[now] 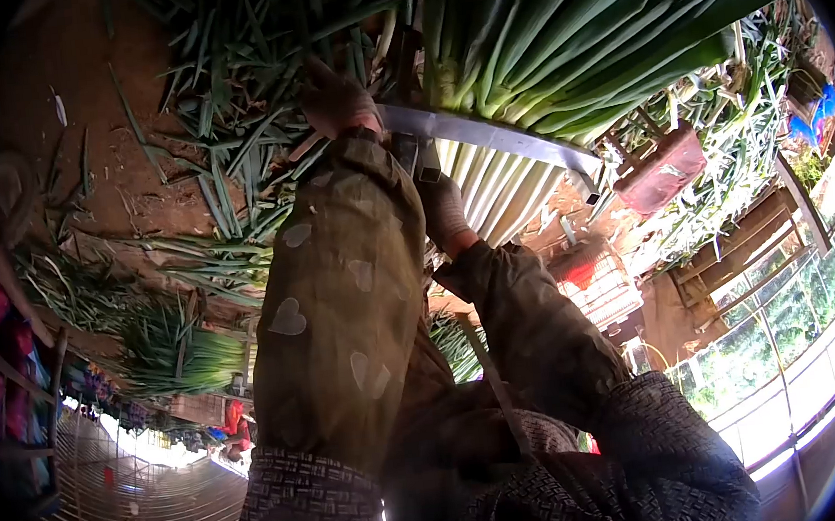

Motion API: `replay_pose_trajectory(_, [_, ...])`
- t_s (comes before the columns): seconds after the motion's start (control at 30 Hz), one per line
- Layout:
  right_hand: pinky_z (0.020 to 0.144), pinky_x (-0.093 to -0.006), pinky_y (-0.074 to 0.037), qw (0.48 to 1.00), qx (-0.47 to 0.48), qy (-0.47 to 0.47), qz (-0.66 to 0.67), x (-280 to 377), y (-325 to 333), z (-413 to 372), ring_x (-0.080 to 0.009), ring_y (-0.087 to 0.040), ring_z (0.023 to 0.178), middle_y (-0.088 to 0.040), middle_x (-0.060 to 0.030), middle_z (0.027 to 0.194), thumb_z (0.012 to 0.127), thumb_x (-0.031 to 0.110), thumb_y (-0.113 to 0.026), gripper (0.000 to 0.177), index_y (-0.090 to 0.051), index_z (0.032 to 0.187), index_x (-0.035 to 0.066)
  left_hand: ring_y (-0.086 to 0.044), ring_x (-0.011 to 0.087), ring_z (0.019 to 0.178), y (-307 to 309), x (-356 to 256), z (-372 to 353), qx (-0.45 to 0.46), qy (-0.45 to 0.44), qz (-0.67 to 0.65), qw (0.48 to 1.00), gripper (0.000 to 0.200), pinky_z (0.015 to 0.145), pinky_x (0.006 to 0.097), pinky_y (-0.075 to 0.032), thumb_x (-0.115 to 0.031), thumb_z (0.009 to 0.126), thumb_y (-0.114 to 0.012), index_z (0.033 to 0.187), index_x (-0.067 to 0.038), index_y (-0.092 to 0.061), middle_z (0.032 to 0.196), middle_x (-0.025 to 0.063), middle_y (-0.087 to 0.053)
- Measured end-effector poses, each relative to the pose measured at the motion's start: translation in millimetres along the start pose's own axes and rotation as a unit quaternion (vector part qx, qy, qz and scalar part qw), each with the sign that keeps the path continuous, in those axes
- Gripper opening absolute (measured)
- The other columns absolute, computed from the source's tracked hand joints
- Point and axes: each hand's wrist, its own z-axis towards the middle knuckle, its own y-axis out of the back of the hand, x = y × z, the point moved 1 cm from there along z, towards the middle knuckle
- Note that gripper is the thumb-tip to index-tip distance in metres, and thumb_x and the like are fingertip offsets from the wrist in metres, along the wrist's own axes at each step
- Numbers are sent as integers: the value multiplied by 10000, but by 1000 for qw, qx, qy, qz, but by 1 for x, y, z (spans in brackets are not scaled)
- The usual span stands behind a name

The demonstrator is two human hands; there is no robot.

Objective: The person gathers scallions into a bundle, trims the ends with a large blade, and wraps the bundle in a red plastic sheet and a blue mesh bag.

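Observation:
A large bundle of green onions (557, 36) lies on the earth floor, with its white stalks (507, 197) towards me. My left hand (337, 99), gloved, is closed at the end of a long metal blade (486, 135) that lies across the bundle where green turns to white. My right hand (445, 213), also gloved, grips the white stalks just below the blade. Both arms wear olive sleeves with pale heart shapes.
Cut green leaves (226, 148) litter the brown earth on the left. Another onion bundle (170, 350) lies at lower left. A red crate (665, 171) and a basket (596, 283) stand on the right, beside wooden frames and greenhouse walls. A person in red (235, 426) is far off.

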Motion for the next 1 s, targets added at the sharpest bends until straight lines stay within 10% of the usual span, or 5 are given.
replay_pose_trajectory(0.17, [608, -340, -529, 972, 0, -107, 208, 16, 9, 10, -171, -668, 708, -697, -131, 810, 911, 131, -596, 166, -624, 996, -7, -641, 436, 901, -1, 5, -1, -4, -100, 90, 991, 610, 752, 496, -490, -524, 965, -471, 1031, 49, -667, 989, 288, -667])
replay_pose_trajectory(0.33, [651, -343, -499, 967, 39, -143, 209, 19, 28, 1, -174, -624, 724, -677, -92, 781, 887, 162, -660, 197, -632, 996, 1, -638, 450, 907, 0, 3, 2, 34, 45, 56, 997, 620, 760, 508, -487, -533, 962, -447, 1051, 44, -657, 988, 290, -663])
replay_pose_trajectory(0.53, [854, -389, -522, 974, -206, 76, 59, 6, 116, -52, -298, -653, 972, -668, -150, 1012, 785, 62, -765, 453, -577, 1185, -40, -644, 434, 879, -11, 30, 14, 16, -259, 260, 930, 498, 749, 502, -505, -447, 970, -449, 1293, -87, -570, 1013, 238, -673])
replay_pose_trajectory(0.73, [1078, -488, -356, 913, -348, 96, -192, -28, 244, -32, -431, -429, 1287, -424, -291, 1406, 754, 371, -817, 980, -271, 1461, -31, -649, 412, 886, -28, 77, 37, 13, -236, 191, 953, 475, 727, 509, -515, -407, 988, -429, 1412, -202, -486, 1073, 202, -670])
replay_pose_trajectory(1.0, [1103, -421, -323, 882, -269, 316, 225, 80, 316, 103, -321, -388, 1334, -398, -233, 1425, 678, 445, -859, 1150, -187, 1479, -35, -650, 419, 931, -52, 101, 82, 15, -171, 128, 977, 545, 763, 487, -518, -502, 980, -447, 1345, -105, -529, 1097, 230, -674])
